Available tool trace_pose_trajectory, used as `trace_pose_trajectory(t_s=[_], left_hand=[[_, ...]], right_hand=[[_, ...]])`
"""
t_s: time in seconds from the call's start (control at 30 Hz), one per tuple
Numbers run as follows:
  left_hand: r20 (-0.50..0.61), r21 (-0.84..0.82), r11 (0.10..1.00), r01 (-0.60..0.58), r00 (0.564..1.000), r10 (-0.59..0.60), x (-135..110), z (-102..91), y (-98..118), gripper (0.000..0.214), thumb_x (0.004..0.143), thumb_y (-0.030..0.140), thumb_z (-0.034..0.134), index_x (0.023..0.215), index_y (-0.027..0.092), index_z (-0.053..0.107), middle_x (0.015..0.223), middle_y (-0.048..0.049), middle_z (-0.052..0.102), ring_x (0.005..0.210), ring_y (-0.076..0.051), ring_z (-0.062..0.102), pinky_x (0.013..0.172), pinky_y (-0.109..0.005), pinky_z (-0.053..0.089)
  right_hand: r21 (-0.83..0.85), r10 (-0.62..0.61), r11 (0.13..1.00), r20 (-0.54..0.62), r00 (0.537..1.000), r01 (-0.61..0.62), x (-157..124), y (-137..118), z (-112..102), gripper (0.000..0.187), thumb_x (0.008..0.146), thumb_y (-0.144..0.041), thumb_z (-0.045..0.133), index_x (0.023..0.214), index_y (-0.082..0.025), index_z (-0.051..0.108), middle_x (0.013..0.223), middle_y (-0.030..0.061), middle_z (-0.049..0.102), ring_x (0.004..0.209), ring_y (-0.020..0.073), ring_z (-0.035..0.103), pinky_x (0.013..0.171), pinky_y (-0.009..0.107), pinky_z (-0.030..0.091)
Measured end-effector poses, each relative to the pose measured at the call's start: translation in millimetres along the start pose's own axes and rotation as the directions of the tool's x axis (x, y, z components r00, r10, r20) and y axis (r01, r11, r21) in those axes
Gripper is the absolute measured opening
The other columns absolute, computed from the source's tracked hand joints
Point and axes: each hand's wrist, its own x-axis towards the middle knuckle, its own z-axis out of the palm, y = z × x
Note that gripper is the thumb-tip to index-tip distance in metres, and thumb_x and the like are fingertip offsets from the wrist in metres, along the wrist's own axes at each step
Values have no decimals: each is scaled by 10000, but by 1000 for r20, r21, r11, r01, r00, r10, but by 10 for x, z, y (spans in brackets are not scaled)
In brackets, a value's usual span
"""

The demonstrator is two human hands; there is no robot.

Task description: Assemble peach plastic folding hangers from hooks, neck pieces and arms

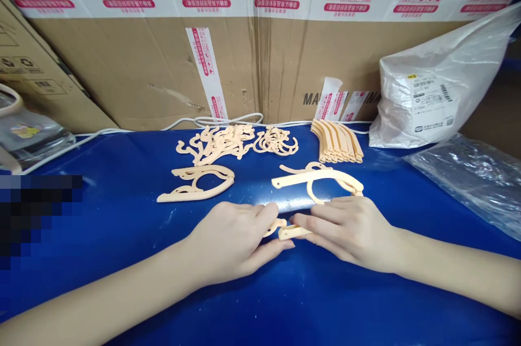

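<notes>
My left hand [236, 240] and my right hand [345, 229] meet near the front middle of the blue table [122, 216]. Together they pinch a small cream plastic hanger piece [287, 231], each hand closed on one end. Just behind my right hand lies a cream hanger arm with a hook [319, 178]. Two curved cream hanger arms [199, 183] lie behind my left hand. Farther back sits a loose pile of cream hooks [236, 142], and a neat stack of hanger arms [337, 142] stands to its right.
Large taped cardboard boxes [260, 42] wall off the back. A white cable [228, 120] runs along their foot. A filled white plastic bag [431, 96] and crumpled clear plastic [476, 178] lie at the right. A clear container [24, 129] stands at the far left.
</notes>
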Motion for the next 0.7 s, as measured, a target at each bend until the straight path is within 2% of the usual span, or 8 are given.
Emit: trace_pose_trajectory(t_s=[0.13, 0.47, 0.7], left_hand=[[-10, -49, 998, 26, 1000, -27, -12, 4, -5, 339, 976, 471, 352, 773, 202, 385, 567, 46, 519, 455, -133, 509, 442, -251, 247], [1, -178, 982, 66, 998, -67, -11, 46, -1, 329, 971, 462, 364, 762, 208, 374, 541, 65, 472, 426, -118, 455, 430, -240, 212], [15, -159, 985, 65, 998, -63, -19, 43, 2, 325, 983, 442, 347, 760, 206, 376, 555, 56, 497, 436, -120, 465, 433, -250, 223]], right_hand=[[59, 16, 998, 82, 997, -21, -1, -16, -15, 246, 990, -266, 395, 951, -160, 614, 694, -12, 604, 523, 92, 522, 489, 249, 347], [54, 88, 994, 186, 979, -100, -7, -66, -40, 343, 1000, -329, 313, 836, -167, 566, 678, 1, 619, 515, 110, 522, 507, 274, 320], [63, 71, 995, 159, 985, -82, 0, -31, -14, 330, 1002, -331, 328, 795, -177, 534, 658, -17, 593, 508, 100, 487, 507, 264, 298]])
